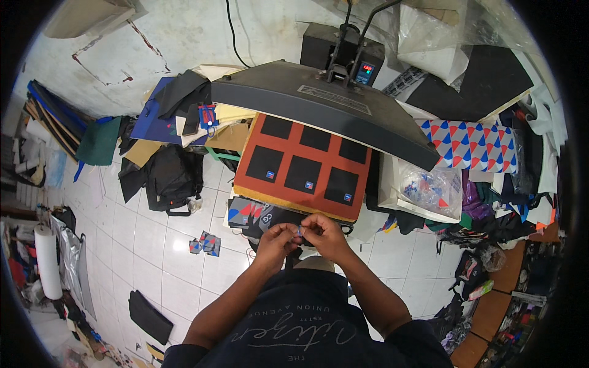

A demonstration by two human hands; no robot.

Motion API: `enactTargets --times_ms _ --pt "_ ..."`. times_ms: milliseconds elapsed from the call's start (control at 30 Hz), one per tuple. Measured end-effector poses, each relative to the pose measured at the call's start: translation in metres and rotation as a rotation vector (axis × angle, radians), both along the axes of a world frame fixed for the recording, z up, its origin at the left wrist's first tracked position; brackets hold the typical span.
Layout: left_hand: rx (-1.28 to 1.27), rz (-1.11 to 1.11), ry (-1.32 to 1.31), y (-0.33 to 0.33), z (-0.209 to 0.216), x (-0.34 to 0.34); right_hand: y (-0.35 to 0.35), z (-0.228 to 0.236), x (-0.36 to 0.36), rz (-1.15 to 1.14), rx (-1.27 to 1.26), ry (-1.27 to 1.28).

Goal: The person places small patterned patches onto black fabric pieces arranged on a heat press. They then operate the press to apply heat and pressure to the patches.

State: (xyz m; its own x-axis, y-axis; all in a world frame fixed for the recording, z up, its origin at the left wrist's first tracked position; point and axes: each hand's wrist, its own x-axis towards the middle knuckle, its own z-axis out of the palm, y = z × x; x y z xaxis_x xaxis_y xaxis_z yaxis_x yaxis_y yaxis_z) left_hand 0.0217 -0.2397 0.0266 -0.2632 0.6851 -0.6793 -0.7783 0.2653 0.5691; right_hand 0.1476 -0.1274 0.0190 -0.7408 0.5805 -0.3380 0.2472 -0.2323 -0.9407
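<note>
My left hand (pixel 279 241) and my right hand (pixel 325 238) meet just in front of a heat press. Fingertips of both pinch a small blue-and-white piece (pixel 300 231), too small to make out fully. Beyond them, black fabric squares (pixel 265 162) lie in rows on the press's orange-red pad (pixel 264 189). Each of the three nearest squares has a little blue-and-red patch (pixel 270 175) at a lower corner. Raised at a slant over the pad's far side is the dark upper plate (pixel 294 101), hiding part of the back row.
A white box (pixel 391 190) with a plastic bag of small pieces stands right of the press, near a patterned roll (pixel 469 146). Printed scraps (pixel 205 244) and a black piece (pixel 150 316) lie on the tiled floor. A black backpack (pixel 175 179) sits at left.
</note>
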Motion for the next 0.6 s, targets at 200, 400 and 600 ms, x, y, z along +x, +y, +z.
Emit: enactTargets --times_ms 200,400,600 --pt "0.040 -0.039 -0.035 -0.005 -0.007 0.005 -0.008 0.004 -0.006 -0.128 -0.049 0.027" --pt "0.051 0.022 0.017 -0.001 -0.001 0.001 -0.009 -0.005 -0.005 -0.129 -0.074 0.009" --pt "0.074 -0.019 0.024 -0.003 -0.008 -0.001 -0.005 -0.012 -0.005 -0.085 0.013 0.029"
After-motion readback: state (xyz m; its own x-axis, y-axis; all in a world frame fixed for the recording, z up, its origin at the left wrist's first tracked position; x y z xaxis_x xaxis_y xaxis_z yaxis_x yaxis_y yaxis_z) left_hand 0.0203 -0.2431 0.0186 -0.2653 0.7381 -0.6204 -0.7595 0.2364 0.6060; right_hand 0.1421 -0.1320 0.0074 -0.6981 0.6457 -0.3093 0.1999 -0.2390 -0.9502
